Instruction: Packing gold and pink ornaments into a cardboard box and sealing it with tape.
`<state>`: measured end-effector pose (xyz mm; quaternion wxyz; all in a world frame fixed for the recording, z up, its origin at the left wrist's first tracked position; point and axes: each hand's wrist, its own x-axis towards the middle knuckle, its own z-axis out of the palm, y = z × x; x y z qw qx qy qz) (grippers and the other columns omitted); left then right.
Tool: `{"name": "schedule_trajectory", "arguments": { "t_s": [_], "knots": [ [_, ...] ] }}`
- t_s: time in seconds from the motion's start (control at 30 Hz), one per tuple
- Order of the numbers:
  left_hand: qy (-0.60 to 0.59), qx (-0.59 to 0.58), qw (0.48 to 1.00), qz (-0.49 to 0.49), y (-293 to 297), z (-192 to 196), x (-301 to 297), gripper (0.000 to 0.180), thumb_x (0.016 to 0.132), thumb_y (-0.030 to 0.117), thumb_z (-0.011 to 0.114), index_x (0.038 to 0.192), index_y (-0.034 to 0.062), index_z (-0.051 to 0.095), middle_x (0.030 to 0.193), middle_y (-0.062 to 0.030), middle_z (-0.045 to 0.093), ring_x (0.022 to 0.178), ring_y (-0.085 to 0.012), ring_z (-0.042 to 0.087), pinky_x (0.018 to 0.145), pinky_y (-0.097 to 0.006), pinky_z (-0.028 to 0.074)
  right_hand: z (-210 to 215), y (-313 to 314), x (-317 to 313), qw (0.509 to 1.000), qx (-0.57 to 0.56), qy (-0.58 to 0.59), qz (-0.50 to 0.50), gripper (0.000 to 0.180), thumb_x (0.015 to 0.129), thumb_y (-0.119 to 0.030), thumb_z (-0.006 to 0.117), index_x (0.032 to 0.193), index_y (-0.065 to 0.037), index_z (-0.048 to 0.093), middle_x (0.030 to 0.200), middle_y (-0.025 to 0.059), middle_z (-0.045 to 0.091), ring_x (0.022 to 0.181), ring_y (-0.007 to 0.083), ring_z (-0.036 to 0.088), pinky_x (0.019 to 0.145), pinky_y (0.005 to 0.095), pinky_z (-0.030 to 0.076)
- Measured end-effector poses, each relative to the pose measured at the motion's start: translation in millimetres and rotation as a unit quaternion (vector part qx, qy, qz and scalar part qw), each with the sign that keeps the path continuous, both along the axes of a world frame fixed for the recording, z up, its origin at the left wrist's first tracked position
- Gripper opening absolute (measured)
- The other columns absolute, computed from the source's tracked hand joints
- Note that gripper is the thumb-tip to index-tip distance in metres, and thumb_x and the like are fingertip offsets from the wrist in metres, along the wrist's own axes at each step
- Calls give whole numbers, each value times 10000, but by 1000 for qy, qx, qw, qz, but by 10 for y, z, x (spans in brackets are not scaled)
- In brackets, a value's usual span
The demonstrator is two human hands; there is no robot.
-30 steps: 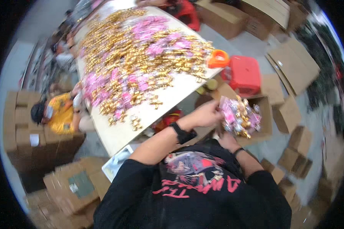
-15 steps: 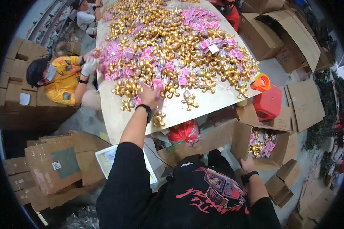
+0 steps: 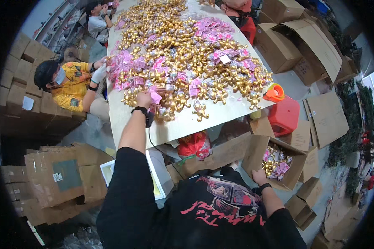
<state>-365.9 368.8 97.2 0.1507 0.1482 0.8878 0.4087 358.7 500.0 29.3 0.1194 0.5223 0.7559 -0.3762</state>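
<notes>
A wide pile of shiny gold bear-shaped figures (image 3: pixel 220 84) with pink tags covers much of the pale table (image 3: pixel 174 129). At the pile's near left edge my left hand (image 3: pixel 144 99) is closed, with a pink tag (image 3: pixel 155 97) showing at its fingertips. The figure that goes with this tag is mostly hidden, and gold figures beside the hand are blurred. Lower right, my right hand (image 3: pixel 259 177) grips the near-left edge of an open cardboard box (image 3: pixel 255 158). Several tagged gold figures (image 3: pixel 276 163) lie inside that box.
Across the table's left edge sits a person in a yellow shirt (image 3: pixel 72 85) with a white-gloved hand at the pile. An orange tape roll (image 3: pixel 274 93) rests on the right corner, above a red plastic stool (image 3: pixel 284 116). A white foam box (image 3: pixel 157 174) stands below the table.
My left hand has gone from spread over the figures to closed at a pink tag, slightly left. My right hand stays on the box edge. The whole view has shifted slightly.
</notes>
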Motion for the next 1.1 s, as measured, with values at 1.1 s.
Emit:
{"name": "schedule_trajectory", "arguments": {
  "t_s": [1.1],
  "knots": [
    [-114, -39, 793, -597, 2277, 1822, 5880, 261, 901, 193, 627, 1072, -4, 611, 899, -111, 659, 813, -181, 641, 739, -317, 517, 255, 391, -105, 968, -91, 71, 225, 388, 700, -343, 667, 852, 12, 711, 931, 246, 670, 869, 367, 664, 785, 442, 515]
  ]
}}
